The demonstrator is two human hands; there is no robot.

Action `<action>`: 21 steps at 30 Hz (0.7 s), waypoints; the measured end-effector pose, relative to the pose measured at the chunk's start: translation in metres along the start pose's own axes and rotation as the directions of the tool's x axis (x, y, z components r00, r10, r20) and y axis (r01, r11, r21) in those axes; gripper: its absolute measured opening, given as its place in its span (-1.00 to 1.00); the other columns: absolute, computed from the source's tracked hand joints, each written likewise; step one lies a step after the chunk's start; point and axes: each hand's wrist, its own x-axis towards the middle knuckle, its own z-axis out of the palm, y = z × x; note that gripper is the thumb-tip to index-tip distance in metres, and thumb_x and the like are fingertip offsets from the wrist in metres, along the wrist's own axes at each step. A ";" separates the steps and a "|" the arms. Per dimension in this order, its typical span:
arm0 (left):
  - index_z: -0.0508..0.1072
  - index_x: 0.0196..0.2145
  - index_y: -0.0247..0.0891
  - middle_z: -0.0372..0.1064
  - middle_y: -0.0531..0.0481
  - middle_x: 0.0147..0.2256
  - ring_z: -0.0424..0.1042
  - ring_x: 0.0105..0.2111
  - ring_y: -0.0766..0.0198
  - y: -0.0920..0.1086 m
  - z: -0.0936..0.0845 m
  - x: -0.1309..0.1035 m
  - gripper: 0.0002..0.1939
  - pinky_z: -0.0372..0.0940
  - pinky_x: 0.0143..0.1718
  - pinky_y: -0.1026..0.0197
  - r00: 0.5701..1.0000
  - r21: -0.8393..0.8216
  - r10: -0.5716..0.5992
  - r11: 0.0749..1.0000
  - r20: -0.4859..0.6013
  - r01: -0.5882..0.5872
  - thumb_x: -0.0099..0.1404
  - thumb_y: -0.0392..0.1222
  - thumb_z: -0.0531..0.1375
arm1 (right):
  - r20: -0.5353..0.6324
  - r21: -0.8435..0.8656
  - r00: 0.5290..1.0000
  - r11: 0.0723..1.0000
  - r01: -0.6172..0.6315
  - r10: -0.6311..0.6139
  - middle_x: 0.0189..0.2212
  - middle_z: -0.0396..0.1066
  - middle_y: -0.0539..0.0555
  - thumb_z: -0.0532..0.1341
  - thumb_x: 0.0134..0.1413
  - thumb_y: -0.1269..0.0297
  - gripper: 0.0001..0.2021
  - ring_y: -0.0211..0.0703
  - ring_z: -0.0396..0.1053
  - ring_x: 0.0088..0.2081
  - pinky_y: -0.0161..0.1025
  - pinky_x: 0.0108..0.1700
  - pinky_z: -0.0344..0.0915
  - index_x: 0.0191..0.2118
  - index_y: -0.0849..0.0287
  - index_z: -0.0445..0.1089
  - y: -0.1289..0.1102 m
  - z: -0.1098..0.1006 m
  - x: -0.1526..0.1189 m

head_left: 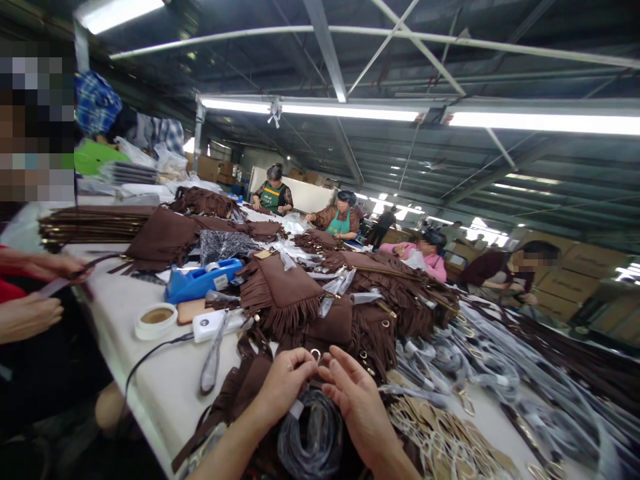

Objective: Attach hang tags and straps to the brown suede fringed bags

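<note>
Fingers (pixel 303 357) of the left hand (pixel 286 380) bend narrowly beside one gold ring (pixel 315 351); whether they grip it cannot be told. Those of the right hand (pixel 357 400) stand loosely spread opposite, presumably to steady it from three o'clock. One plastic-wrapped coil (pixel 311 443) lies at six o'clock, apparently for close reach. Toward ten o'clock, probably kept handy, are one blue tape dispenser (pixel 200 283), one tape roll (pixel 155 331) and one white device (pixel 213 327). Fringed brown bags (pixel 287 283), overlapping beyond exact count, occupy twelve o'clock.

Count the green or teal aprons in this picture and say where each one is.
2: a green apron left of centre at the back, and a teal apron lower and further right. Others may be hidden.
</note>
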 end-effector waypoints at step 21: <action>0.33 0.17 -0.30 0.31 -0.21 0.06 0.28 0.09 0.09 0.011 -0.014 -0.008 -0.42 0.16 0.14 0.05 0.993 0.107 0.110 0.989 -0.035 -0.106 0.39 0.14 -0.05 | 0.310 -0.446 0.931 0.835 0.322 -0.194 -0.59 0.19 -0.08 0.13 0.21 -0.09 -0.61 -0.29 0.07 -0.61 -0.32 -0.58 0.03 -0.22 0.16 0.47 0.013 0.023 0.006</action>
